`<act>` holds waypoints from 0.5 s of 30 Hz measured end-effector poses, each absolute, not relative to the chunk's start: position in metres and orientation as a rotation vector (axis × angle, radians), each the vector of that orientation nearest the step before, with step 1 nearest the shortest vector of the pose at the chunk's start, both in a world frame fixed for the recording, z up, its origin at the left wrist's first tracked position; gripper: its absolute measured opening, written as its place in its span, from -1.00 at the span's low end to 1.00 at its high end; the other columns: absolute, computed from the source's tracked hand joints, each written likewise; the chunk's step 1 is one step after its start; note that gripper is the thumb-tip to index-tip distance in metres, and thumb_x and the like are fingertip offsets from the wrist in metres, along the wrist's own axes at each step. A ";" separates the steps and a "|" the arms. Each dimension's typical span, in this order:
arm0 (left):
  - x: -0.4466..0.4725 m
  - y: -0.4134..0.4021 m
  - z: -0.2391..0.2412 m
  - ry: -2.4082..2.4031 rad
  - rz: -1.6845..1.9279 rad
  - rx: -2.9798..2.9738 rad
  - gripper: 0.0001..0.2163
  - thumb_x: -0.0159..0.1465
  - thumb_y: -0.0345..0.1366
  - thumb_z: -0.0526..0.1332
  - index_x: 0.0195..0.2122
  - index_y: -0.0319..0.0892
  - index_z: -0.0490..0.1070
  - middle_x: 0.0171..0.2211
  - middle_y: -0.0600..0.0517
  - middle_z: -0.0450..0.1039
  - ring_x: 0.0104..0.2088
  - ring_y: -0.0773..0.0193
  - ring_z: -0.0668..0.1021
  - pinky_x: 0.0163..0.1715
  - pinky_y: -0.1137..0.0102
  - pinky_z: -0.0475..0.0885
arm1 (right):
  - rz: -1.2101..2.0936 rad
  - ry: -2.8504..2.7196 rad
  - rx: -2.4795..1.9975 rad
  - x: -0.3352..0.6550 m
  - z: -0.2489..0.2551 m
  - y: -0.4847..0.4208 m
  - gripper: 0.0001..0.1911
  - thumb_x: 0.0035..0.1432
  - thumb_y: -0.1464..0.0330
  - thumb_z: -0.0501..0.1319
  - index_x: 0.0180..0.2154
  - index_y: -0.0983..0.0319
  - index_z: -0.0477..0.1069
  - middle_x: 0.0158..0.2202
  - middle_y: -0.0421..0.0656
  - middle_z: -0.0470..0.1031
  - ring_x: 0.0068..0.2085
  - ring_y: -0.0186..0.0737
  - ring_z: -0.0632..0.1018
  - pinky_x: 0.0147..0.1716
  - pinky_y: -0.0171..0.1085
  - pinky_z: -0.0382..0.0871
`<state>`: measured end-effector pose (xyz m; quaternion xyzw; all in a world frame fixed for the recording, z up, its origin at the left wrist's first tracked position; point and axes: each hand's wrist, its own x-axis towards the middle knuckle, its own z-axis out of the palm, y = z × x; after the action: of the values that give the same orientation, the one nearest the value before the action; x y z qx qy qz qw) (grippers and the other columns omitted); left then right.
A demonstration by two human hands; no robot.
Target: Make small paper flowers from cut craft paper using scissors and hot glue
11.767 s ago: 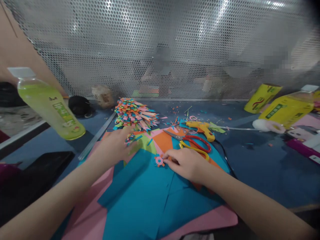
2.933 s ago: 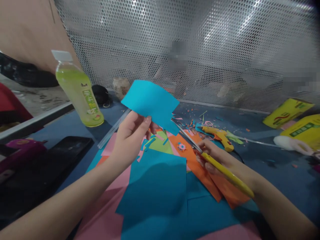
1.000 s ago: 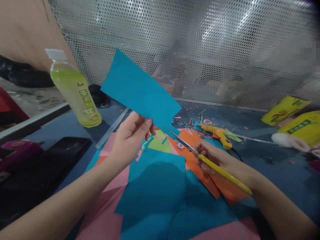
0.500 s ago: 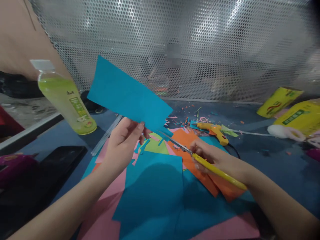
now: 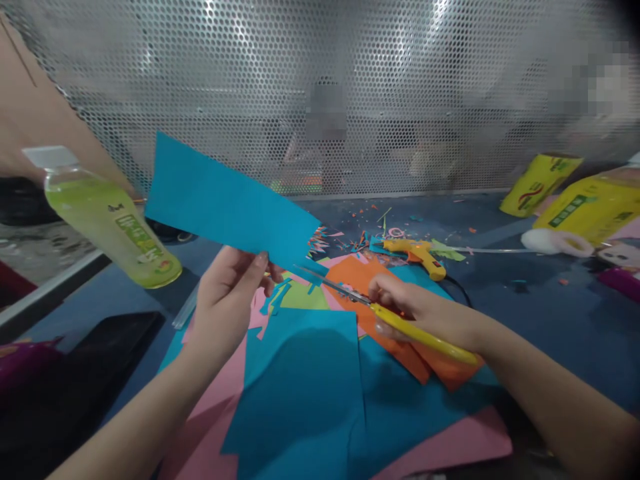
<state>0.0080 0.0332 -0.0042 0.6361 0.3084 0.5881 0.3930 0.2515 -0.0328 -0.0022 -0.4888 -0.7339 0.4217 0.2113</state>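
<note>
My left hand (image 5: 227,297) is raised over the table and pinches the lower edge of a long blue paper strip (image 5: 225,203). The strip slants up to the left. My right hand (image 5: 407,310) is closed round the yellow handles of scissors (image 5: 380,312). Their blades point left and reach the strip's lower right corner. Under both hands lie sheets of blue paper (image 5: 305,393), pink paper (image 5: 440,447) and orange paper (image 5: 380,327).
A green drink bottle (image 5: 107,223) stands at the left. A yellow glue gun (image 5: 417,253) lies beyond the sheets among paper scraps. Yellow packs (image 5: 575,207) sit at the far right, a black flat object (image 5: 75,373) at the near left. Perforated metal mesh (image 5: 350,87) closes off the back.
The blue strip has swung from a short raised piece to a long slant, dropping leftward. The scissors came off the table into my right hand and their blades moved to the strip's corner.
</note>
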 end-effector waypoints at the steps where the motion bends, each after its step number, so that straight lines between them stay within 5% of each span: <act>1: 0.008 0.033 -0.004 0.781 1.492 1.612 -0.94 0.18 -0.34 0.17 -0.44 -0.13 0.34 -0.53 0.12 0.40 -0.55 0.39 0.44 -0.63 0.45 0.30 | 1.174 -2.033 -1.359 0.251 -0.002 -0.033 -0.64 0.07 0.07 0.15 -0.28 0.19 0.14 -0.41 -0.27 0.14 -0.42 -0.38 0.19 -0.46 -0.36 0.15; 15: 0.009 0.033 -0.003 0.783 1.478 1.634 -0.95 0.18 -0.32 0.17 -0.41 -0.15 0.34 -0.52 0.10 0.39 -0.56 0.38 0.42 -0.62 0.44 0.29 | 1.204 -2.017 -1.338 0.249 0.003 -0.033 -0.70 0.09 0.17 0.15 -0.33 0.22 0.09 -0.46 -0.31 0.06 -0.46 -0.41 0.13 -0.49 -0.38 0.09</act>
<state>0.0087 0.0335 -0.0035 0.6432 0.3082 0.5818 0.3909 0.2486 -0.0325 0.0028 -0.4833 -0.7281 0.4347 0.2175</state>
